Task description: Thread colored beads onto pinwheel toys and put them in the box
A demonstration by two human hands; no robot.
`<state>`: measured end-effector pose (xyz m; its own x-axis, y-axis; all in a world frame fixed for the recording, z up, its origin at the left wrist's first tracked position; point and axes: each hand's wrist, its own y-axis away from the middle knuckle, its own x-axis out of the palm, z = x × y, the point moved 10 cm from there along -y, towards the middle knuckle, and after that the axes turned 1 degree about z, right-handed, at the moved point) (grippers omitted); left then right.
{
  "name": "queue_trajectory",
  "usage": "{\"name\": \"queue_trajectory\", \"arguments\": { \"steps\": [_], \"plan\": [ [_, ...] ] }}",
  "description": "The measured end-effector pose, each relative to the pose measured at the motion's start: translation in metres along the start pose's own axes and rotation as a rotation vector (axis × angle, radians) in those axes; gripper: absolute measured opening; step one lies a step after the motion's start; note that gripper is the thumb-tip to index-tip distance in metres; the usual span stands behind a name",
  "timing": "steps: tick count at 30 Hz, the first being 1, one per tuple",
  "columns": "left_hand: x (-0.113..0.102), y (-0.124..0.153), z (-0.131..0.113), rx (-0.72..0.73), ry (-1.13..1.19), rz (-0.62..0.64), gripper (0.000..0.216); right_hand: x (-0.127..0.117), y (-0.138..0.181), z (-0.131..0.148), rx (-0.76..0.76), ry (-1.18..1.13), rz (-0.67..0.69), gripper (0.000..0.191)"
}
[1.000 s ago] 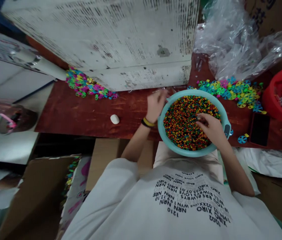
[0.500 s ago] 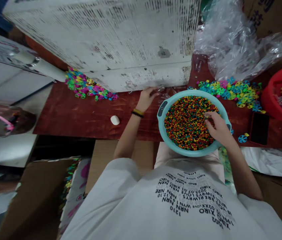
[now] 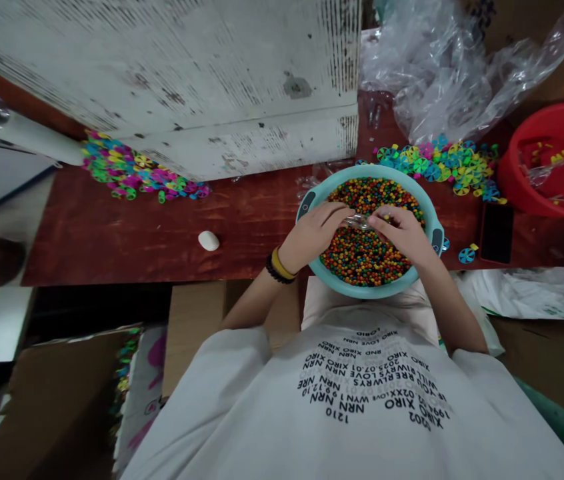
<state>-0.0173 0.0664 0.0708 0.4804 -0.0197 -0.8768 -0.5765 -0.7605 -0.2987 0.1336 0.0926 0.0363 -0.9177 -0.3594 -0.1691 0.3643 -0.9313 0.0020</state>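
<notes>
A light-blue basin (image 3: 357, 290) full of small multicoloured balls (image 3: 367, 265) rests at the table's front edge, partly over my lap. Above the balls, my left hand (image 3: 312, 237) grips a small clear plastic tube (image 3: 357, 221) in closed fingers. My right hand (image 3: 405, 233) meets the tube's other end with thumb and fingers pinched together. Something small and clear shows at those fingertips, too small to name. My left wrist bears a yellow band and a black band.
A large whitish carton (image 3: 242, 87) stands behind. Colourful plastic wheels (image 3: 442, 167) lie in piles at both sides. Further right are a red tub (image 3: 512, 167) and a phone (image 3: 497, 233). A white oval object (image 3: 209, 241) sits left. Crumpled clear plastic (image 3: 437, 80) fills the back right.
My left hand has come from the carton's base to above the basin, now with a clear tube. My right hand has shifted left within the basin to meet it. The view has moved slightly.
</notes>
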Motion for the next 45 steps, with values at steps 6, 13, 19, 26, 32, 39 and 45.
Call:
{"name": "queue_trajectory", "arguments": {
  "steps": [6, 13, 19, 26, 32, 39, 45],
  "plan": [
    [0.008, 0.006, -0.002, 0.083, -0.053, -0.023, 0.038, 0.016, 0.011, -0.010, 0.082, -0.172, 0.270, 0.041],
    [0.002, 0.015, 0.003, 0.088, 0.023, -0.075, 0.040, 0.030, 0.019, -0.015, 0.088, -0.371, 0.382, 0.038],
    [-0.003, 0.019, 0.001, 0.112, 0.061, -0.094, 0.039, 0.033, 0.018, -0.001, 0.016, -0.310, 0.382, 0.038],
    [0.000, 0.019, 0.002, 0.039, 0.098, -0.065, 0.039, 0.023, 0.016, 0.022, -0.127, -0.023, 0.233, 0.037],
    [0.009, 0.021, 0.023, -0.159, 0.197, 0.028, 0.037, 0.028, 0.009, 0.013, -0.115, 0.074, 0.184, 0.037],
    [0.004, 0.039, 0.040, -0.403, 0.735, -0.136, 0.044, 0.027, 0.004, -0.002, -0.060, 0.045, 0.177, 0.032],
    [0.021, 0.045, 0.035, -0.478, 1.055, -0.267, 0.038, 0.009, 0.007, -0.008, 0.017, -0.025, 0.061, 0.026]
  ]
}}
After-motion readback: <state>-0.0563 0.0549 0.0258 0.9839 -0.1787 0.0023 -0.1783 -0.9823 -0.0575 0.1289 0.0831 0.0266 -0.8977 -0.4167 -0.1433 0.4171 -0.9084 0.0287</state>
